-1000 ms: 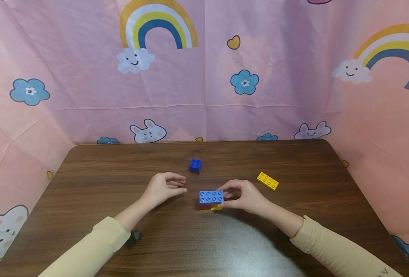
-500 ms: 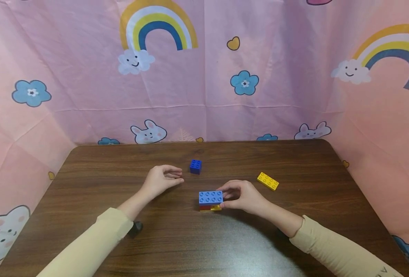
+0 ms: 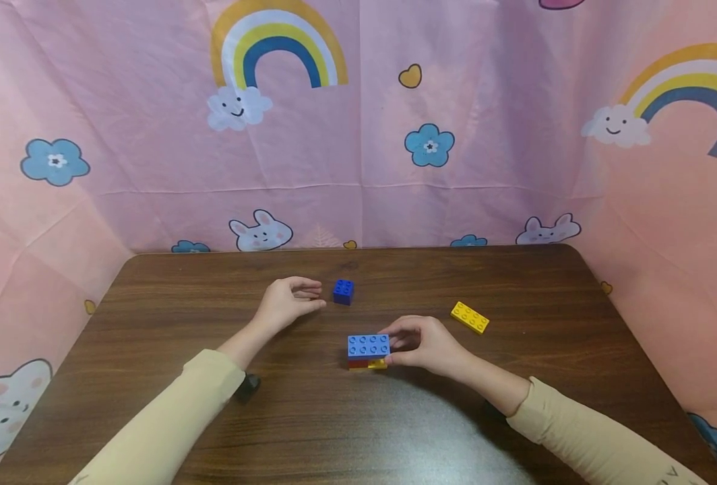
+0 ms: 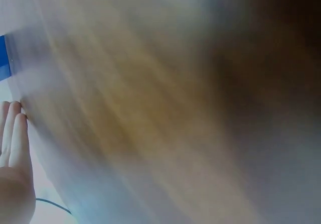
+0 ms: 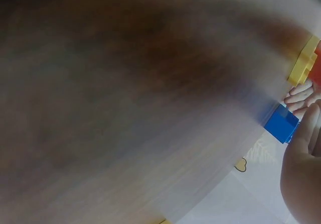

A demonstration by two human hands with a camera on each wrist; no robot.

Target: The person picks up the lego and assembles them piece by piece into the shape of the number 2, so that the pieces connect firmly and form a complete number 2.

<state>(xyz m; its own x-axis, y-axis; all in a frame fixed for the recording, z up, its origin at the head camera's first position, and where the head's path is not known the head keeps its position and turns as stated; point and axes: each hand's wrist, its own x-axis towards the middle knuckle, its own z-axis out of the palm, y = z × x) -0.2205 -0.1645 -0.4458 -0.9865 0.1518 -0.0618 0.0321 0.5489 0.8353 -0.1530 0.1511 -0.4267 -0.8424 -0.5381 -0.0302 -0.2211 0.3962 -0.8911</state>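
"Stack point(image 3: 368, 345): where is it?"

"On the desk point(image 3: 310, 424), about midway between the left and right edges; light blue on top, red and yellow beneath."

"What grips it?"

"The right hand point(image 3: 430, 345): fingers pinch its right end."

"And the left hand point(image 3: 282, 303)?"

"Fingers extended, just beside the blue block point(image 3: 343, 292), nearer the far edge. A yellow block point(image 3: 470, 317) lies toward the far right corner."

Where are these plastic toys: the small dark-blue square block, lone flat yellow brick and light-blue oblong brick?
Small dark-blue square block point(image 3: 343, 289), head view: studded top.
Lone flat yellow brick point(image 3: 470, 317), head view: studded top.
Light-blue oblong brick point(image 3: 368, 345), head view: studded top.
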